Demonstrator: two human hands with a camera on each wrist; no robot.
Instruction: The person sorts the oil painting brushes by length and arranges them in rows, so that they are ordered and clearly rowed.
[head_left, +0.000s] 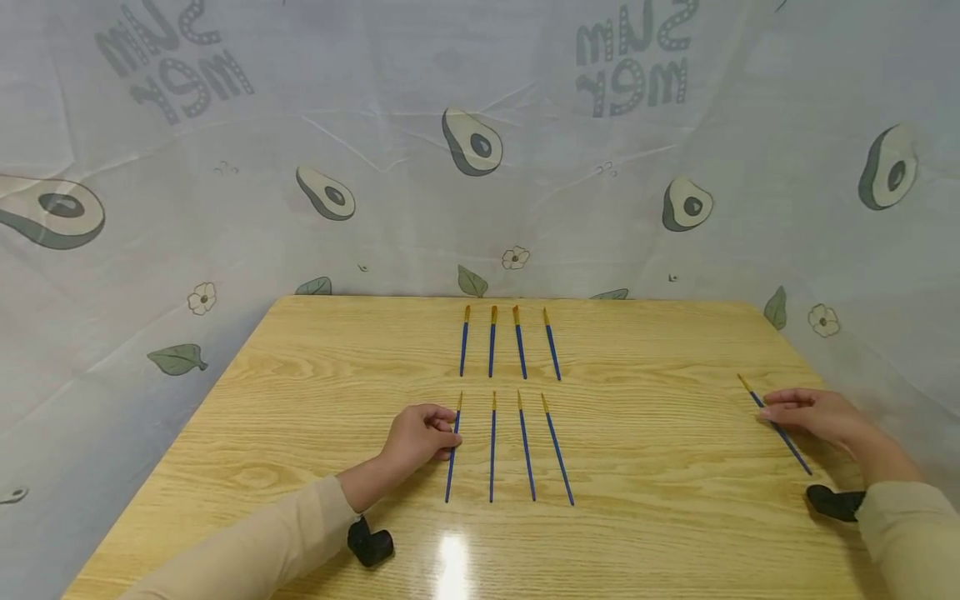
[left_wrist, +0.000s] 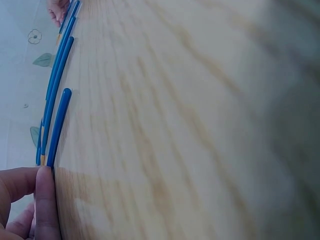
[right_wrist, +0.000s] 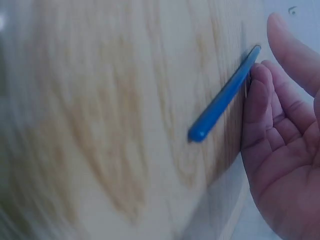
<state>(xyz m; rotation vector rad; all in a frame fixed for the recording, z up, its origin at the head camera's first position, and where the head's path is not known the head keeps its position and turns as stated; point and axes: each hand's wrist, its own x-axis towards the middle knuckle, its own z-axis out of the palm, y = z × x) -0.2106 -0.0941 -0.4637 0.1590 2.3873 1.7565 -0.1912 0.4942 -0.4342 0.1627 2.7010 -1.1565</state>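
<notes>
My left hand (head_left: 415, 435) pinches the leftmost paintbrush (head_left: 449, 477) of the front row between thumb and finger, near its ferrule. That brush lies on the wooden table, its blue handle (left_wrist: 61, 125) pointing towards me. To its right, more thin paintbrushes (head_left: 492, 454) lie side by side, bristles away from me. At the far right of the table, my right hand (head_left: 825, 417) is beside a lone slanted paintbrush (head_left: 795, 452), fingertips at its upper handle. In the right wrist view, the thumb stands apart from the fingers, and the blue handle (right_wrist: 225, 100) lies on the wood.
A back row of several wider-tipped paintbrushes (head_left: 492, 350) lies behind the front row. The wooden table (head_left: 660, 517) ends at a hanging cloth (head_left: 405, 225) printed with avocados. Black devices (head_left: 370, 546) are worn at both wrists.
</notes>
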